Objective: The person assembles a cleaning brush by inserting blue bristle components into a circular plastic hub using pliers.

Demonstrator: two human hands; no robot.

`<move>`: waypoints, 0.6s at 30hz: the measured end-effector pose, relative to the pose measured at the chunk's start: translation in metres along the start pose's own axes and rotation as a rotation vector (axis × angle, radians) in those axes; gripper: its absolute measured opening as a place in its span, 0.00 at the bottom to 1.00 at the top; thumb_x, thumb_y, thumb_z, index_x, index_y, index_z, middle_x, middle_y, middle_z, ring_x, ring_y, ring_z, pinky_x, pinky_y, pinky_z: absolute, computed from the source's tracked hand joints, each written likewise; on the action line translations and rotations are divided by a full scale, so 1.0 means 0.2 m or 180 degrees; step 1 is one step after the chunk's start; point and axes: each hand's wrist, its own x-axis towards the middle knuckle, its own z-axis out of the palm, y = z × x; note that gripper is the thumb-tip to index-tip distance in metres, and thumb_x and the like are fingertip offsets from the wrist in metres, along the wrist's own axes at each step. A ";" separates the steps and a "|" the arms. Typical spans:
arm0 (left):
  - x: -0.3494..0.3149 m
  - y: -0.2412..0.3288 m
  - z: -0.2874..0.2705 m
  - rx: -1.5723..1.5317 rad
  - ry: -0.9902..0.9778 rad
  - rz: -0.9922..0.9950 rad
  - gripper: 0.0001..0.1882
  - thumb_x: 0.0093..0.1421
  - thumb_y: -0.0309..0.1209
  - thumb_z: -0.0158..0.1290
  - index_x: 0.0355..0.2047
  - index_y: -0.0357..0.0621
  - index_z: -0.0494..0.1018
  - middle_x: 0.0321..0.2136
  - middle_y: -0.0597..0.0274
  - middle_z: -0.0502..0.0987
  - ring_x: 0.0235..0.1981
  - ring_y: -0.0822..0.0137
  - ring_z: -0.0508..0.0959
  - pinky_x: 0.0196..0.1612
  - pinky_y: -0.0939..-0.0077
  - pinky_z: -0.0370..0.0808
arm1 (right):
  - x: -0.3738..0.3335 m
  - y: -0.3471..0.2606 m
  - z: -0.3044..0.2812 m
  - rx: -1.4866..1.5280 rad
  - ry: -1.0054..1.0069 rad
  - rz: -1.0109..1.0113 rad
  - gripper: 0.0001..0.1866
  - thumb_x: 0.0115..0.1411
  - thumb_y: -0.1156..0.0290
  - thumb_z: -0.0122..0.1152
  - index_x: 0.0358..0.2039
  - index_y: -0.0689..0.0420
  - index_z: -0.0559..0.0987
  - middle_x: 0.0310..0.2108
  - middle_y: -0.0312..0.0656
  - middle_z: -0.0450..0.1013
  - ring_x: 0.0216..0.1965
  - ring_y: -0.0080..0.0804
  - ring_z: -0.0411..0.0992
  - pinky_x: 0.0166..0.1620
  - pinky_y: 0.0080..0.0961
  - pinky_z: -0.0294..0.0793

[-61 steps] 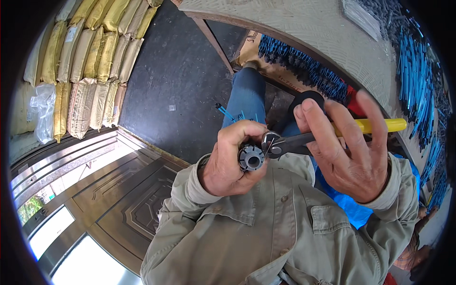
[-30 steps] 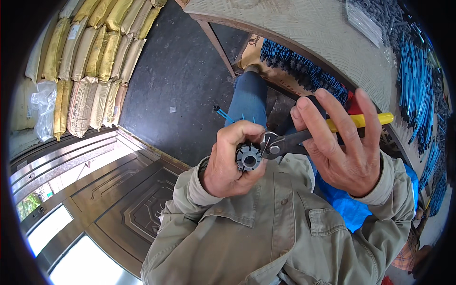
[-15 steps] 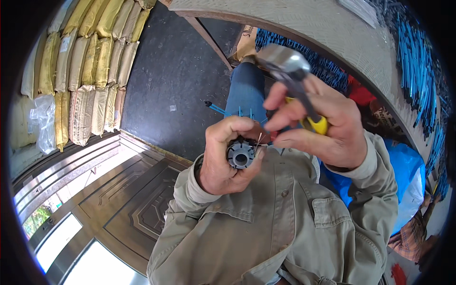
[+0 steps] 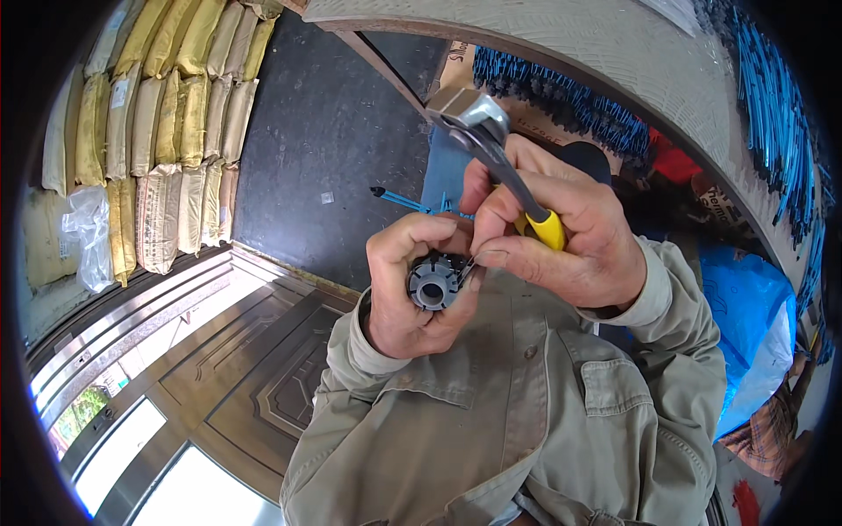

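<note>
My left hand (image 4: 391, 285) is closed around a round grey slotted hub (image 4: 432, 287) with a hole in its middle, end facing up. Thin blue rods (image 4: 399, 200) with a dark tip stick out beyond that hand, seemingly from the same piece. In my right hand (image 4: 574, 232) lie yellow-handled pincers (image 4: 509, 162), their broad metal head pointing up and away to the left, clear of the hub. The right thumb and forefinger pinch at the hub's right rim, beside the left thumb. A thin wire-like piece seems to be between them, too small to make out surely.
A work table (image 4: 570, 31) stands ahead and to the right, with bundles of blue rods (image 4: 776, 123) on it and more beneath. Stacked yellowish sacks (image 4: 167, 123) line the left side above a dark panelled door (image 4: 263, 377). A blue plastic bag (image 4: 745, 307) lies at my right.
My right hand has moved left and closer to the hub, its fingertips now at the rim. The pincers' head has swung left with it. Thin wire ends seen by the hub earlier are mostly covered.
</note>
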 end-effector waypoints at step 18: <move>0.01 0.01 0.00 -0.0011 -0.0021 -0.0012 0.15 0.50 0.15 0.51 0.37 0.38 0.60 0.30 0.53 0.69 0.31 0.63 0.73 0.35 0.72 0.70 | -0.01 -0.01 0.03 -0.0334 0.0418 -0.0336 0.09 0.49 0.74 0.64 0.30 0.62 0.76 0.32 0.45 0.68 0.37 0.33 0.66 0.41 0.27 0.64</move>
